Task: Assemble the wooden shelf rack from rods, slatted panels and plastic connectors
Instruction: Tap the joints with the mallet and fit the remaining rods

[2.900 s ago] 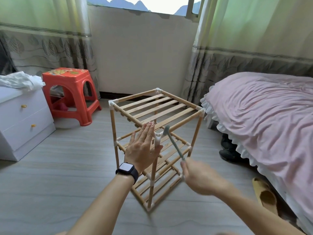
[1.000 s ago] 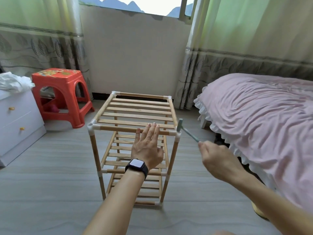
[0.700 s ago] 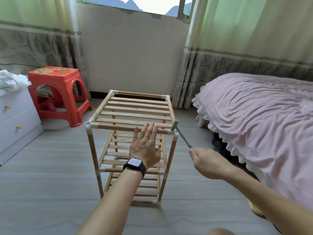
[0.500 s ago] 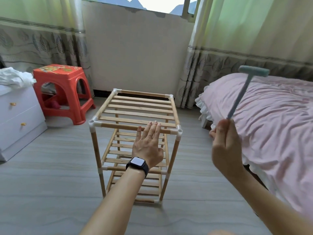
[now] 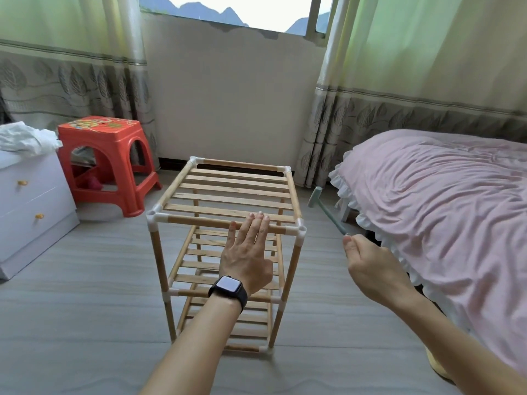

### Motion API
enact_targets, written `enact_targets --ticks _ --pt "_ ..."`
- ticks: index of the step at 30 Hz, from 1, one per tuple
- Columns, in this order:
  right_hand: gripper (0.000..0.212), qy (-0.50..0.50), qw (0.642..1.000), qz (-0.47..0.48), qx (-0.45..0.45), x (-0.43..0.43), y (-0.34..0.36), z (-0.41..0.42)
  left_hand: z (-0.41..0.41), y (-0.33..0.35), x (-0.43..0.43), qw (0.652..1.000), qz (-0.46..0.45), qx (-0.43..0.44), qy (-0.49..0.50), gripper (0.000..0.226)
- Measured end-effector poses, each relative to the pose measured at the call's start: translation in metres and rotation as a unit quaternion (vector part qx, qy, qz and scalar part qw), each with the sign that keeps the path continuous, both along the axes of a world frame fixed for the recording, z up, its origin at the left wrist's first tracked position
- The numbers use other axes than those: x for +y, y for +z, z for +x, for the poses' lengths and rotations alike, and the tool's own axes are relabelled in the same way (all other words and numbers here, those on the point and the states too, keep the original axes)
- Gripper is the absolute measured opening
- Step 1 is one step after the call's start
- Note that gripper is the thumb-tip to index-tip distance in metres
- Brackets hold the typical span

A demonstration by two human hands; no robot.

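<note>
Nearly finished: tapping the top corners of the rack tight.
On the floor between stool [image 5: 105, 155] and bed [image 5: 427, 195], the rack [image 5: 228, 201] looks fully built. The left hand [image 5: 248, 258] lies flat on the front top rod [image 5: 199, 222], fingers straight. The right hand [image 5: 368, 269] curls its fingers round a small hammer [image 5: 325, 208], whose head is near the front right connector [image 5: 300, 230]. Next probably comes a square tap there, though the bed crowds the swing.

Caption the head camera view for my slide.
Left hand flat on the front top rod of the wooden rack; right hand holds a small hammer near a corner connector.
</note>
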State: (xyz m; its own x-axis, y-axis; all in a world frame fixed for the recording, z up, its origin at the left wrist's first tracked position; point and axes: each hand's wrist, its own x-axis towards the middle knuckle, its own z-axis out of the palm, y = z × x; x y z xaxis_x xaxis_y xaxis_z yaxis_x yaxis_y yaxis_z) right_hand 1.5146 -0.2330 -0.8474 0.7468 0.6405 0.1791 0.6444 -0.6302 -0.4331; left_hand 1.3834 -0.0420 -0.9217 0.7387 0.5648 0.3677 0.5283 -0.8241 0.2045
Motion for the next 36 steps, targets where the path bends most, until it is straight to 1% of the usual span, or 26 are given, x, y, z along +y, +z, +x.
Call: enact_targets --ticks 5,11,17,21,22,23,24,25,26,27,28,29,30,31,32,33,34,35,36 --pt "0.042 0.017 0.998 -0.061 -0.007 0.001 -0.008 0.003 0.000 0.000 -0.001 1.000 -0.001 0.001 0.001 0.091" --pt "0.040 0.022 0.996 -0.091 -0.010 0.003 -0.012 0.001 0.000 0.001 -0.001 1.000 0.003 0.007 0.006 0.091" --pt "0.033 0.025 0.991 -0.129 -0.035 0.002 -0.018 0.000 0.000 -0.002 -0.001 1.000 0.000 0.000 0.004 0.092" --pt "0.039 0.033 0.988 -0.148 -0.039 0.006 0.005 0.009 0.000 0.000 0.000 1.000 -0.001 -0.001 -0.005 0.087" --pt "0.040 0.034 0.989 -0.134 -0.052 0.008 0.017 0.011 -0.001 0.000 0.001 1.000 0.000 -0.002 -0.007 0.084" --pt "0.041 0.040 0.992 -0.098 -0.066 0.008 0.032 0.013 -0.001 -0.001 0.001 1.000 0.002 -0.006 -0.010 0.081" --pt "0.040 0.045 0.996 -0.034 -0.076 0.008 0.047 0.013 -0.001 -0.002 0.002 1.000 0.002 -0.012 -0.012 0.080" --pt "0.039 0.040 0.995 0.052 -0.080 0.007 0.059 0.010 0.000 -0.004 0.003 1.000 0.001 -0.016 -0.014 0.079" --pt "0.037 0.035 0.984 0.158 -0.080 0.005 0.067 0.007 0.000 -0.006 0.003 1.000 0.000 -0.021 -0.015 0.078" --pt "0.035 0.028 0.958 0.273 -0.081 0.004 0.069 0.003 0.001 -0.007 0.004 1.000 0.000 -0.027 -0.015 0.077" --pt "0.034 0.022 0.931 0.354 -0.090 0.003 0.066 -0.004 0.002 -0.008 0.004 0.999 0.002 -0.031 -0.016 0.078" --pt "0.033 0.014 0.921 0.380 -0.091 0.003 0.058 -0.009 0.002 -0.008 0.004 0.999 0.004 -0.034 -0.017 0.079" --pt "0.032 0.009 0.941 0.327 -0.085 0.006 0.042 -0.010 0.002 -0.008 0.005 0.999 0.006 -0.034 -0.017 0.081" --pt "0.032 0.007 0.981 0.184 -0.064 0.010 0.023 -0.011 0.002 -0.009 0.006 0.999 0.008 -0.030 -0.016 0.082" --pt "0.034 0.012 0.999 0.004 -0.036 0.011 0.006 -0.013 0.002 -0.009 0.006 1.000 0.012 -0.023 -0.014 0.082" --pt "0.038 0.019 0.992 -0.127 -0.012 0.011 -0.002 -0.012 0.002 -0.009 0.005 1.000 0.014 -0.021 -0.011 0.082" --pt "0.040 0.030 0.989 -0.143 0.001 0.010 0.001 -0.015 0.002 -0.008 0.005 1.000 0.014 -0.022 -0.010 0.081" --pt "0.040 0.031 0.997 -0.064 0.014 0.010 0.005 -0.014 0.003 -0.008 0.005 1.000 0.013 -0.023 -0.012 0.079" --pt "0.039 0.022 0.997 0.075 0.012 0.012 0.015 -0.013 0.004 -0.008 0.005 1.000 0.014 -0.024 -0.010 0.078"
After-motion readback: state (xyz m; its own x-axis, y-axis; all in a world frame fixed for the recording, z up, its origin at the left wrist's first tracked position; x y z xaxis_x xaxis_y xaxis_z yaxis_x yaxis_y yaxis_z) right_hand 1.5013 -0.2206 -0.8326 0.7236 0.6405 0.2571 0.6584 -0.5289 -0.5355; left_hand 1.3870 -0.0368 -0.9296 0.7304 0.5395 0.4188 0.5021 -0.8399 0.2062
